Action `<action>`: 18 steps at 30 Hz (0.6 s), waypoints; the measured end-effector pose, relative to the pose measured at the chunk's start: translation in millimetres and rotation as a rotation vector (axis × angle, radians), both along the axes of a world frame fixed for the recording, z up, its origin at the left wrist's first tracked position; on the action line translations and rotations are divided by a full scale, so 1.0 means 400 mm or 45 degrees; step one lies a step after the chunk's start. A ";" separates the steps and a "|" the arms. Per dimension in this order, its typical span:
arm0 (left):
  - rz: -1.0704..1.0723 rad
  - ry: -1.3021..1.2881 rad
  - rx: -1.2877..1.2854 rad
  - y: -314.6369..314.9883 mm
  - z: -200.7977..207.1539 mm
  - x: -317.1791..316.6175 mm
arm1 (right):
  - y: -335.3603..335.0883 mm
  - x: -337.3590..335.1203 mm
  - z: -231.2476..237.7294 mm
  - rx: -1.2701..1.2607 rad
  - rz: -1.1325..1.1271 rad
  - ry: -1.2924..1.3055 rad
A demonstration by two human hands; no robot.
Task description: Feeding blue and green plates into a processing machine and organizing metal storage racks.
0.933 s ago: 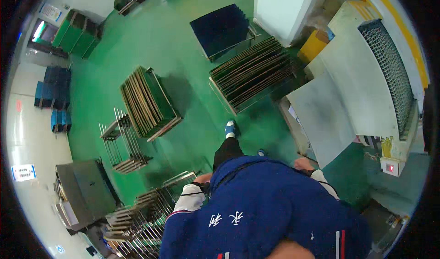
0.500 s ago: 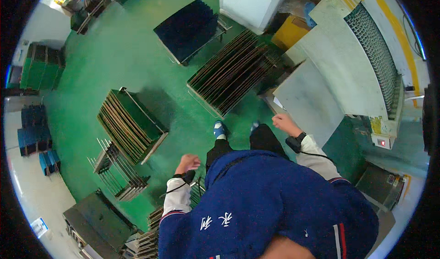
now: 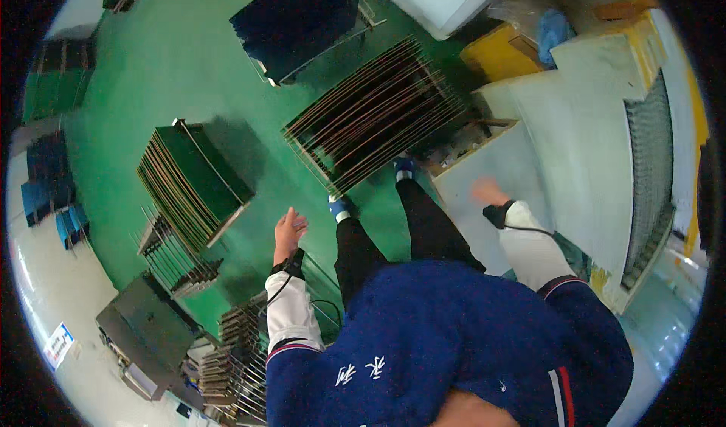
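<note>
My left hand (image 3: 289, 232) hangs in the air over the green floor, its fingers loosely apart and holding nothing. A black wrist device (image 3: 286, 267) with a cord sits on that wrist. To the right, my right hand (image 3: 491, 192) is above a pale grey worktop (image 3: 529, 155); motion smears its fingers, so their pose is unclear. Its wrist also bears a black wrist device (image 3: 499, 214). Straight ahead of my feet stands a rack of thin, brown-edged upright boards (image 3: 370, 117). Neither hand touches it.
A rack of dark blue-black sheets (image 3: 295, 26) stands farther off. Left is a rack of green boards (image 3: 193, 185) beside a bare metal rack (image 3: 170, 257). Right stands a large pale machine (image 3: 582, 117) with a yellow box (image 3: 503, 52) beyond. Metal racks (image 3: 234, 351) are near my left elbow.
I have stepped closer to the brown-edged rack, and the view has shifted. My left hand has swung forward with its fingers loosening; my right hand is now farther over the worktop.
</note>
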State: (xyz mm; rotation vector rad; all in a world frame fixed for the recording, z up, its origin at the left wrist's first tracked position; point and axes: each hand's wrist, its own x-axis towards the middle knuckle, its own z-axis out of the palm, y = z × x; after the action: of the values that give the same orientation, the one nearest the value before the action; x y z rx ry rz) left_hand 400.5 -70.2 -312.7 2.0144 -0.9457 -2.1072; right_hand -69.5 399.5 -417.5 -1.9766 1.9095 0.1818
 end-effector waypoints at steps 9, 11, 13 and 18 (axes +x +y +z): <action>0.146 -0.022 0.057 0.018 -0.168 -0.147 | -0.386 -0.390 -0.003 0.230 -1.894 -0.961; 0.138 -0.030 0.073 -0.009 -0.221 -0.160 | -0.416 -0.462 -0.057 0.224 -1.738 -0.909; 0.117 -0.031 0.092 -0.065 -0.303 -0.168 | -0.454 -0.533 -0.140 0.250 -1.748 -0.821; 0.142 -0.063 0.119 -0.141 -0.482 -0.159 | -0.627 -0.656 -0.188 0.421 -1.781 -1.003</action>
State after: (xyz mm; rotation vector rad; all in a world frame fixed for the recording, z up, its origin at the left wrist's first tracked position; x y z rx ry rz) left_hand 337.1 -126.7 -505.7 2.1188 -0.7359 -2.0890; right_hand -331.9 148.5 -492.5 -0.1222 1.9860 -0.5361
